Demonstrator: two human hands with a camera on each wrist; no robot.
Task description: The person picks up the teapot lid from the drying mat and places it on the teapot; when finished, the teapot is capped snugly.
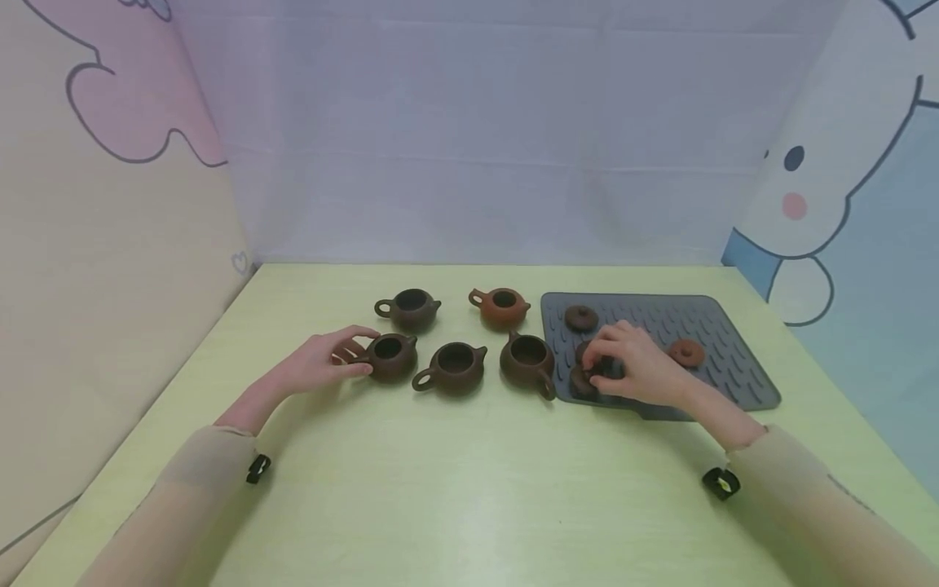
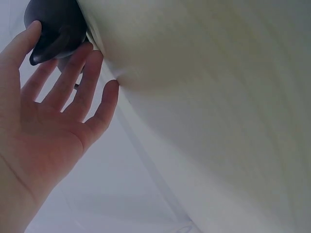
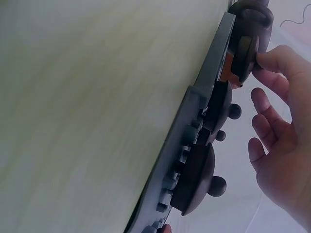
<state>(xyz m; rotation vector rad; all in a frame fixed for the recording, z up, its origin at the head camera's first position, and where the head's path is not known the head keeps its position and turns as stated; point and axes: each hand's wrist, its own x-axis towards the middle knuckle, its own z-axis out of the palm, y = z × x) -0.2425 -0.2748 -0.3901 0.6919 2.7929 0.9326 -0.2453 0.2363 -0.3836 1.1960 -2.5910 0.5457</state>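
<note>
My left hand (image 1: 326, 360) is at the handle side of a dark brown teapot (image 1: 392, 359) without a lid, thumb and fingers spread around the handle. In the left wrist view the thumb tip touches that teapot (image 2: 60, 26), and the other fingers are loosely extended. With thumb and index finger, my right hand (image 1: 637, 364) pinches a dark brown teapot lid (image 1: 582, 381) at the left edge of the grey mat (image 1: 722, 383). The right wrist view shows this lid (image 3: 244, 57) tilted and held above the mat, its knob hidden by the fingertips.
Near the mat stand a dark teapot (image 1: 528, 359) and another dark teapot (image 1: 456, 367). Behind them are a reddish teapot (image 1: 502, 308) and a dark teapot (image 1: 411, 310). A reddish lid (image 1: 686, 353) and a dark lid (image 1: 581, 318) lie on the mat, others partly behind my right hand.
</note>
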